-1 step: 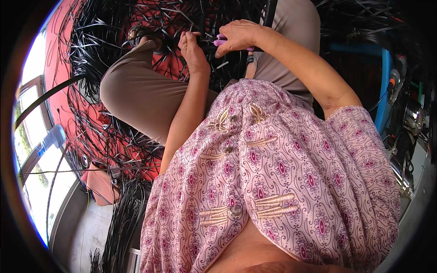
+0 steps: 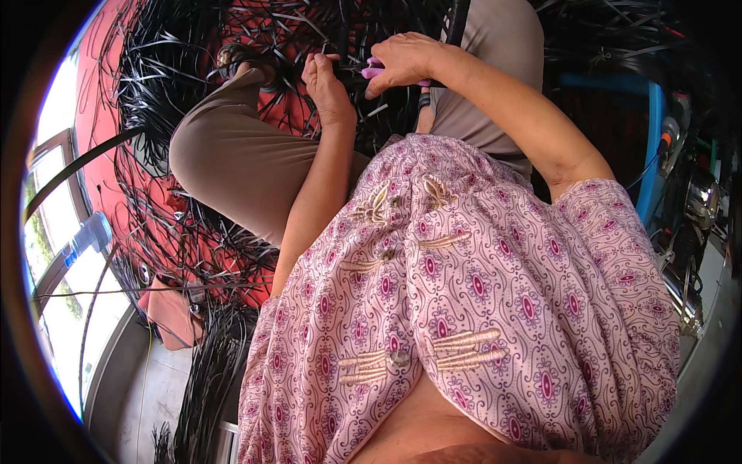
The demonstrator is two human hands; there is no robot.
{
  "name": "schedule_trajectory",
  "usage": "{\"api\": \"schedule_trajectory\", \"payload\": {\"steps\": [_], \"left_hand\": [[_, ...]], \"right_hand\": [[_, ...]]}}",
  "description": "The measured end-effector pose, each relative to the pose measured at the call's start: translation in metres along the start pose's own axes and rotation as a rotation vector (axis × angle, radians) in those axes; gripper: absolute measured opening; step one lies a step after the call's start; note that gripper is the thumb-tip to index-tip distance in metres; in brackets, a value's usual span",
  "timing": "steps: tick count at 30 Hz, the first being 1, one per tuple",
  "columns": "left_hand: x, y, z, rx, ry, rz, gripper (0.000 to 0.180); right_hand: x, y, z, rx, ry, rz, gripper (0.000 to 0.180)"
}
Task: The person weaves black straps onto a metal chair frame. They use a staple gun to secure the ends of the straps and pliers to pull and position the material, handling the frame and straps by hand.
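Two hands met at upper centre of frame: right hand [image 2: 406,60] closed its grip on purple-handled cutting pliers [image 2: 376,72]; left hand [image 2: 326,85] pinched thin black plastic strips [image 2: 352,77] beside them, above red floor [image 2: 104,139].

Both hands, left hand [image 2: 328,85] beside right hand [image 2: 406,62], meet above the knee [image 2: 224,155], black strips [image 2: 166,85] behind.

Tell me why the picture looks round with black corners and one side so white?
In the head view, the fisheye lens bends everything into a circle, leaving dark corners; daylight through the window glares white at the left rim; the pink patterned fabric shirt stays sharp, and both the left hand and right hand are evenly lit.
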State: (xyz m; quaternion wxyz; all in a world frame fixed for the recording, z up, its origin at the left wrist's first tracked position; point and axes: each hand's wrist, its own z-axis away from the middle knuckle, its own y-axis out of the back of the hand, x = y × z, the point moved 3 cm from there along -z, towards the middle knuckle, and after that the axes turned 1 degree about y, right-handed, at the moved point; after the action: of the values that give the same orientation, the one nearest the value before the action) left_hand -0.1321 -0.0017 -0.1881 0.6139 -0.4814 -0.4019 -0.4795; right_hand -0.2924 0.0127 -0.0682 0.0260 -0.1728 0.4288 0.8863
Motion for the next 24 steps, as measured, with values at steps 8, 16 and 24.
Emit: {"api": "schedule_trajectory", "payload": {"steps": [8,16,24], "left_hand": [[0.013,-0.008,0.006,0.039,-0.085,-0.022,0.036],[0.022,-0.006,0.009,0.096,-0.006,-0.110,0.054],[0.067,-0.028,-0.004,-0.257,0.173,0.494,0.069]], "right_hand": [[-0.005,0.007,0.007,0.135,0.068,0.079,0.071],[-0.001,0.006,0.013,-0.005,-0.086,-0.186,0.070],[0.012,0.054,0.026,-0.042,-0.088,-0.888,0.044]]}}
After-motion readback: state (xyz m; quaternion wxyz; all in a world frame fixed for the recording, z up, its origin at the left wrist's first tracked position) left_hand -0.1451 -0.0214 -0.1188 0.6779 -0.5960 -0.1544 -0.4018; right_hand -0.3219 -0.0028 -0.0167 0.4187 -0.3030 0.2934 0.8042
